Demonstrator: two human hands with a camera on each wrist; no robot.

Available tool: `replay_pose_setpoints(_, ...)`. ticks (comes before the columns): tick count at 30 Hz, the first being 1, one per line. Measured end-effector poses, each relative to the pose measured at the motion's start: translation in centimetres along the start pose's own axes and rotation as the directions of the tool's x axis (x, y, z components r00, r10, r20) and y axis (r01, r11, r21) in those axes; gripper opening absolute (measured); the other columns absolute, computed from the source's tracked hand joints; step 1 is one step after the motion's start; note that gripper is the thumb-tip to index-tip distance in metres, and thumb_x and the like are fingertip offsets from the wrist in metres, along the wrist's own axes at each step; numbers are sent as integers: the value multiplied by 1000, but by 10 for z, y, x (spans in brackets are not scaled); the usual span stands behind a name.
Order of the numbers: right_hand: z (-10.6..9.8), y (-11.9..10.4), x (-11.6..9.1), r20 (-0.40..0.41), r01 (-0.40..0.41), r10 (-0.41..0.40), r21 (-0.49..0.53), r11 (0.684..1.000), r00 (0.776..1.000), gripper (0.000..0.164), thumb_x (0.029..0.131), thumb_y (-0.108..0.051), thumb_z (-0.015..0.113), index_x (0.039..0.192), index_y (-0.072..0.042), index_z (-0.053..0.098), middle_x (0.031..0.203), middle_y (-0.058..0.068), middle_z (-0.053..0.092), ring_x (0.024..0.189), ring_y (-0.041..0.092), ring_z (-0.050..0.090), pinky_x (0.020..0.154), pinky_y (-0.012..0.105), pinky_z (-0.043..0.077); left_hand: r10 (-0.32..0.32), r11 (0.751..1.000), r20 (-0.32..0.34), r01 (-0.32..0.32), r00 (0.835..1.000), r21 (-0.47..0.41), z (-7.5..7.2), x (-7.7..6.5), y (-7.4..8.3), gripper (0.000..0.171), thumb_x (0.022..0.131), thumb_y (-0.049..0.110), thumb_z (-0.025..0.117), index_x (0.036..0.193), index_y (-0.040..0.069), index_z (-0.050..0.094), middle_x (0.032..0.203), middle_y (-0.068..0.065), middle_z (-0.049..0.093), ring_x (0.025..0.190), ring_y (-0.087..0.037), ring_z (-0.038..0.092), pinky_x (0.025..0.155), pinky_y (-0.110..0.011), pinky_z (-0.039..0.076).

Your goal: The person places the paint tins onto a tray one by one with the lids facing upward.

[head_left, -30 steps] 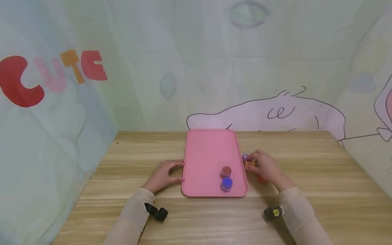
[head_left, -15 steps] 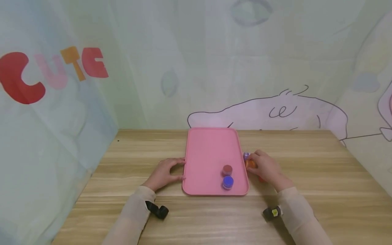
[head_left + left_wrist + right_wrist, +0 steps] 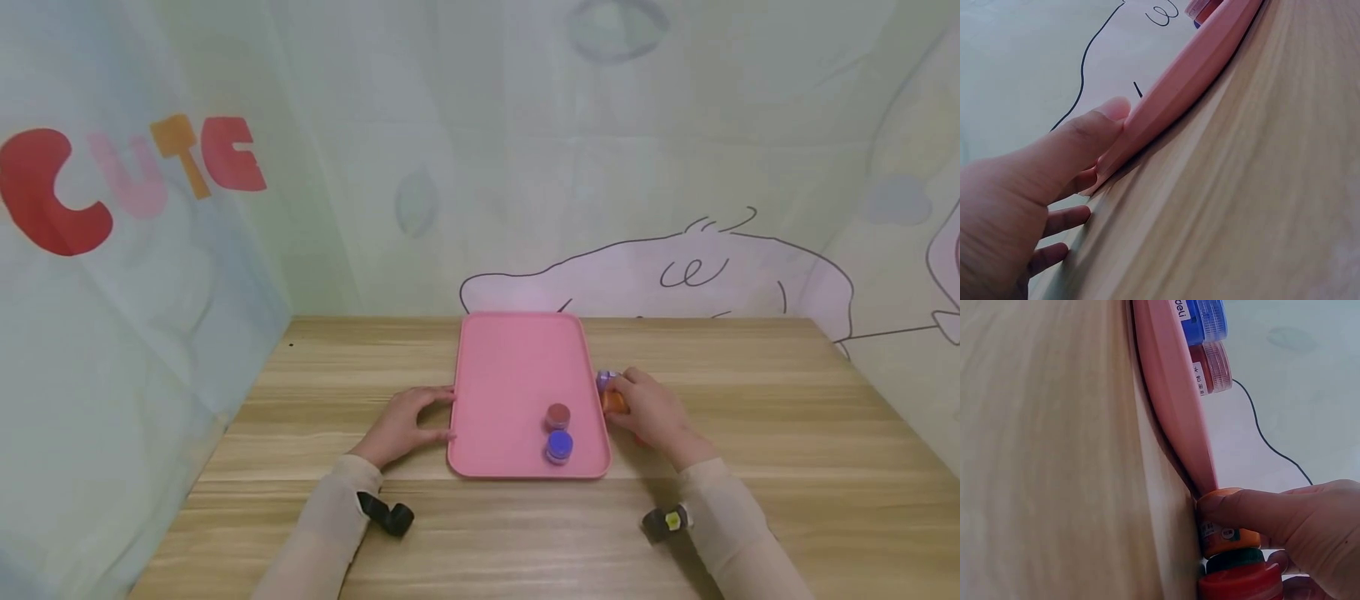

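A pink tray (image 3: 517, 358) lies on the wooden table, with a brown-red paint jar (image 3: 557, 417) and a blue paint jar (image 3: 559, 447) near its right front corner. At the tray's left rim, my left hand (image 3: 399, 427) rests with thumb and fingertips against the edge, spread apart. Just beyond the right rim, my right hand (image 3: 654, 417) grips an orange paint jar (image 3: 1238, 540) between thumb and fingers. A purple-lidded jar (image 3: 606, 381) stands behind it. In the right wrist view, a red jar (image 3: 1241, 584) and a dark green jar or lid (image 3: 1235, 559) sit close by, partly hidden.
The wooden table (image 3: 480, 533) stretches to both sides of the tray and in front of it. A printed cloth backdrop (image 3: 360, 167) hangs behind and along the left. Black wrist cameras sit on both sleeves.
The orange jar appears slightly turned in my right fingers, and more of the purple jar shows. My left hand keeps its place at the tray. The head view has shifted slightly.
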State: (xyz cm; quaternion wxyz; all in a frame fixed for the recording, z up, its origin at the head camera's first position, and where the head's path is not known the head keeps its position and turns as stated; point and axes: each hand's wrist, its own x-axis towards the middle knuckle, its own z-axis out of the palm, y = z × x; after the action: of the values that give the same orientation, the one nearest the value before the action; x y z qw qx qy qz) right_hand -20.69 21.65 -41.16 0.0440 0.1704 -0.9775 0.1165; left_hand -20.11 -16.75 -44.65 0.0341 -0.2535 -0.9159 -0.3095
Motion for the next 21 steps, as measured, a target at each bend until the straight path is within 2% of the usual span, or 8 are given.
replay_pose_setpoints(13,0,0,0,10,7,-7,5,1000,1000,38,80,-23,78,112,-6,66,94,7,59,80,18,54,72,36,56,4,1000,-4,-4,1000,5,0,-1,1,55,78,35,78,126,12,63,138,-6,58,128,-30,53,109,-49,40)
replay_pose_setpoints(21,-2,-2,-1,18,-3,3,4,1000,1000,37,80,-24,78,110,-5,66,91,5,57,78,17,52,69,33,54,10,1000,-7,-10,1000,10,-1,-1,1,55,78,34,78,125,11,63,137,-7,59,127,-30,54,109,-49,41)
